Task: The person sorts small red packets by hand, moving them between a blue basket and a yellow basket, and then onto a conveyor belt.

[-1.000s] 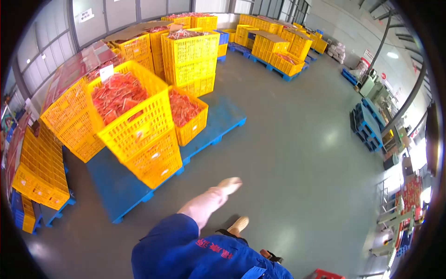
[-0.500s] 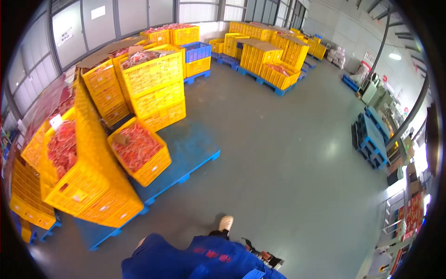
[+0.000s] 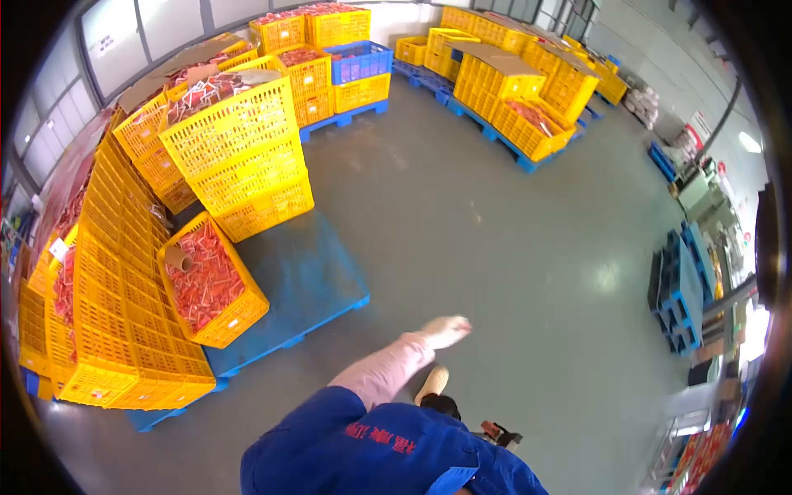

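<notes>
My left hand (image 3: 450, 332), in a pink sleeve, reaches forward over the grey floor (image 3: 511, 272), its fingers loosely curled with nothing visible in them. It is apart from everything around it. Below it shows a beige shoe (image 3: 433, 384) on my foot. A blue garment (image 3: 371, 454) with red lettering covers my front. At its right edge a reddish-brown piece with metal parts (image 3: 500, 434) sticks out, its kind unclear. My right hand is out of sight. Nearest on the left is a yellow crate (image 3: 239, 318) of small red-and-white pieces, with a cardboard tube (image 3: 178, 259) on top.
The near crate stands on a blue pallet (image 3: 322, 272) beside tall stacks of yellow crates (image 3: 239, 140). A blue crate (image 3: 360, 64) tops a stack behind. More loaded pallets hold yellow crates (image 3: 499, 78) farther back. Stacked blue pallets (image 3: 681, 289) and equipment line the right side.
My left hand and pink sleeve have come into view, swung forward. The view has shifted, so the crates on the left sit lower and farther left, and the stacks at the back look nearer.
</notes>
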Available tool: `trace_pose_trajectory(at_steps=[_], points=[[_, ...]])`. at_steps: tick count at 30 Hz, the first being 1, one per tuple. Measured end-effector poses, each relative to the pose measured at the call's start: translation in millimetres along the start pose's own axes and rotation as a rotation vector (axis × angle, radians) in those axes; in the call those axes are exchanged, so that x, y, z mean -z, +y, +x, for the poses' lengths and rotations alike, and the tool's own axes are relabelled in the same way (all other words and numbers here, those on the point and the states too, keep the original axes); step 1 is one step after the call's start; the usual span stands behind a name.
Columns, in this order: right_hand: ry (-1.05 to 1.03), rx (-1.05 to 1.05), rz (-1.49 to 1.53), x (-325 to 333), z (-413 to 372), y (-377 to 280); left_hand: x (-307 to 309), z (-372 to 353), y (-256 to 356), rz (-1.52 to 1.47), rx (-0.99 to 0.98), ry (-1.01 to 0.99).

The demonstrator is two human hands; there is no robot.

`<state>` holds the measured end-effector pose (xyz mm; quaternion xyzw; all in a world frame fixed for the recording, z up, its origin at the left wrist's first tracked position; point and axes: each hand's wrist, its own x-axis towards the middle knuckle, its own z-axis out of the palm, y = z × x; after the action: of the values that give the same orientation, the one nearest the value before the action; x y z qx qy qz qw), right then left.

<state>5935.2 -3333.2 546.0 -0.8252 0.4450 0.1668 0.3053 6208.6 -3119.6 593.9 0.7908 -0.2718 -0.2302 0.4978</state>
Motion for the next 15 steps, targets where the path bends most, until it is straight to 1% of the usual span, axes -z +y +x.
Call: trace_pose_trajectory(at_steps=[2, 3, 4, 5, 6, 7, 8, 9, 10, 12, 13, 14, 15], points=[[-0.005, 0.025, -0.021, 16.3, 69.9, -40.8, 22.6, 77.3, 29.6, -0.105, -0.254, -0.154], [-0.009, 0.034, -0.042, 24.9, 103.2, -54.2, 40.8, 105.3, 27.7, -0.037, -0.185, -0.103], [-0.021, 0.048, -0.059, 33.7, 134.6, -69.0, 48.7, 130.3, -1.3, -0.086, -0.155, 0.049], [-0.029, 0.068, -0.076, 46.2, 166.1, -85.5, 63.1, 150.4, -34.4, -0.101, 0.011, 0.139], [-0.038, 0.082, -0.089, 58.8, 194.5, -104.1, 98.1, 153.1, -36.1, -0.051, 0.370, 0.120], [-0.053, 0.090, -0.100, 74.3, 218.9, -121.2, 103.9, 149.1, -89.7, -0.097, 0.433, 0.329], [-0.062, 0.097, -0.108, 89.4, 244.2, -141.7, 116.7, 135.2, -133.5, -0.061, 0.592, 0.399], [-0.070, 0.107, -0.112, 102.2, 268.2, -164.4, 126.1, 108.1, -151.4, -0.020, 0.890, 0.537], [-0.077, 0.119, -0.121, 113.2, 292.5, -187.9, 148.5, 76.6, -111.6, 0.089, 0.866, 0.566], [-0.088, 0.148, -0.152, 136.7, 344.4, -233.5, 153.5, 0.3, -174.2, 0.637, 0.857, 0.255], [-0.098, 0.165, -0.167, 145.2, 368.2, -262.4, 154.5, -27.5, -262.2, 0.686, 0.848, -0.049], [-0.098, 0.181, -0.180, 149.9, 394.1, -290.6, 172.4, -33.4, -243.6, 0.684, 0.853, -0.297], [-0.106, 0.194, -0.193, 152.6, 420.6, -316.1, 182.1, -33.7, -234.5, 0.609, 0.960, -0.306]])
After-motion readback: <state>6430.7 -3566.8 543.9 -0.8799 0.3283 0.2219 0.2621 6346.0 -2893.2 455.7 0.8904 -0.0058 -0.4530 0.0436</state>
